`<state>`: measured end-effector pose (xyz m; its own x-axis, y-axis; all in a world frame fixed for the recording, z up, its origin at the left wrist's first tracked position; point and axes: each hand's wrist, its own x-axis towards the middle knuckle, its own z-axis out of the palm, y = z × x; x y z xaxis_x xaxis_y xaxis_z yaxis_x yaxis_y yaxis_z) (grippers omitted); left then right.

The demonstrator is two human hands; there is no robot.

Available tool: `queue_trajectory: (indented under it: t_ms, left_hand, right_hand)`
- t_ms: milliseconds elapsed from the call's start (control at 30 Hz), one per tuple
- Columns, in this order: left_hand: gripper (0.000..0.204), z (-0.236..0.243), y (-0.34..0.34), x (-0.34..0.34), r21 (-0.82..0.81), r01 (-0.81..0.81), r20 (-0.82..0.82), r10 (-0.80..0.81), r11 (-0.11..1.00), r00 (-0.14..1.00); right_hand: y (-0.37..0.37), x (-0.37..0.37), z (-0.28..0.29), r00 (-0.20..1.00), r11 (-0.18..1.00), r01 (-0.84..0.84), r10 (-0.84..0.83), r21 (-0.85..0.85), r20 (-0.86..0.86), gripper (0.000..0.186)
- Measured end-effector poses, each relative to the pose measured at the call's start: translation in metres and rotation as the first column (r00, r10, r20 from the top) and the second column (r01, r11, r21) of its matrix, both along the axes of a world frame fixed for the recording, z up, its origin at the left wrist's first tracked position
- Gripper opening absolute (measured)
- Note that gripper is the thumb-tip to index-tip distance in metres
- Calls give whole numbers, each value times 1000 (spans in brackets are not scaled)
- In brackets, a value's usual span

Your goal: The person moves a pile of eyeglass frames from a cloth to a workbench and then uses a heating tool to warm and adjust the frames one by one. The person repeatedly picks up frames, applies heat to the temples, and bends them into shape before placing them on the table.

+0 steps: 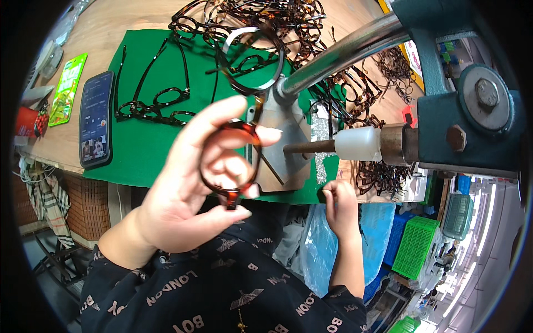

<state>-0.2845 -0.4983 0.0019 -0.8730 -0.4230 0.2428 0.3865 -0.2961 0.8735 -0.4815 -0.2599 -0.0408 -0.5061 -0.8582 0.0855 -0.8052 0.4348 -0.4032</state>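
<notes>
Raised close to me, my left hand [183, 188] is closed on a round tortoiseshell eyeglass frame [259, 161]. The fingers reach behind its lower rim and the thumb presses its end. Its upper rim stands near the steel post of a press. No temple arms show on this frame. At the table's front edge, my right hand [341, 202] is closed with curled fingers. A small dark bit shows at its fingertips, too small to name. Just above that hand is the press's white plastic collar [358, 144] with a metal rod [310, 147].
The dark green press [466, 127] takes up the right side, its steel post [344, 53] slanting over the green mat [144, 158]. Several dark eyeglass frames [152, 105] lie on the mat. A heap of frames [266, 14] is at the back. A phone [96, 119] lies at left.
</notes>
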Motion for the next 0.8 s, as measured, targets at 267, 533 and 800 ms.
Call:
queue_trajectory:
  t_ms: [267,533,800]
  left_hand:
    - [84,-9,22,-21,-20,230,-13,-230,973,973]
    - [87,-15,16,-17,-30,118,8,-118,993,993]
    - [87,-13,17,-16,-46,129,31,-127,991,991]
  right_hand:
    - [-55,53,67,942,872,-107,242,-478,231,20]
    - [-8,5,6,998,997,49,-46,-67,52,2]
    - [-1,11,-15,995,999,49,-49,-4,-87,6]
